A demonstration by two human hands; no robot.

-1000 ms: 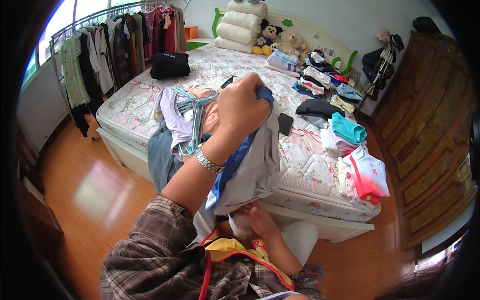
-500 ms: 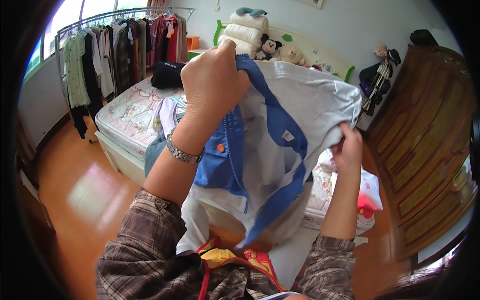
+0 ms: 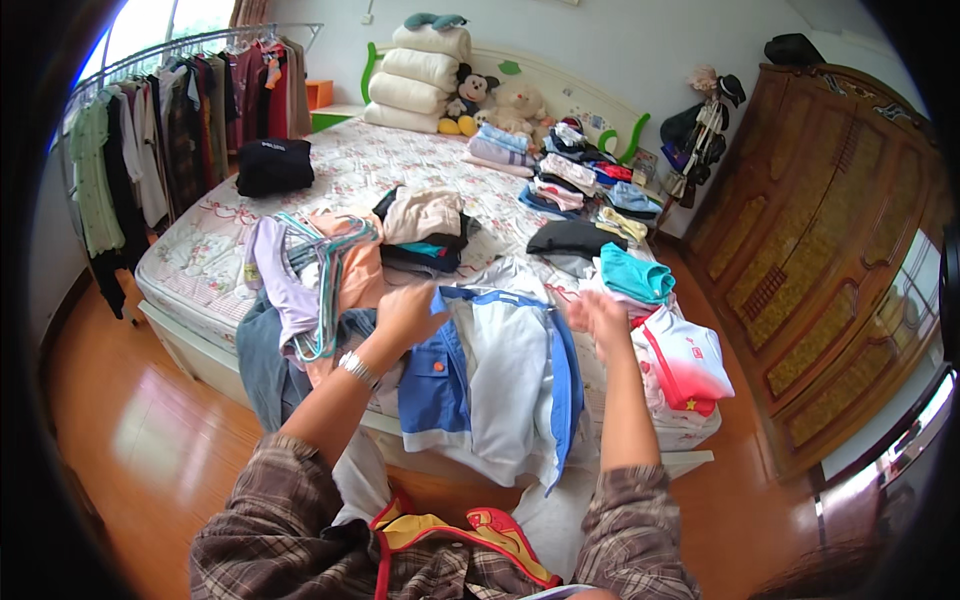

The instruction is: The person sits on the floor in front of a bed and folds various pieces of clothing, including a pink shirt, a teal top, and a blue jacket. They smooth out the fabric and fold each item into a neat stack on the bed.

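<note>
A blue and pale grey jacket [image 3: 508,380] lies open along the near edge of the bed, its light lining facing up and its lower part hanging over the edge. My left hand [image 3: 410,315], with a metal watch on the wrist, is closed at the left end of the blue collar. To the right of the collar is my right hand [image 3: 600,320], its fingers curled and smeared by motion; whether it touches the cloth cannot be made out.
Hangers [image 3: 325,270] lie with lilac and peach clothes on the left. Folded piles, including a teal garment [image 3: 636,274] and a white and red shirt [image 3: 685,355], line the right. A clothes rack [image 3: 190,50] stands far left, a wooden wardrobe [image 3: 810,260] at right.
The jacket, held up and spread before me, has come down onto the bed edge. Both hands have lowered, and the piles behind it now show.
</note>
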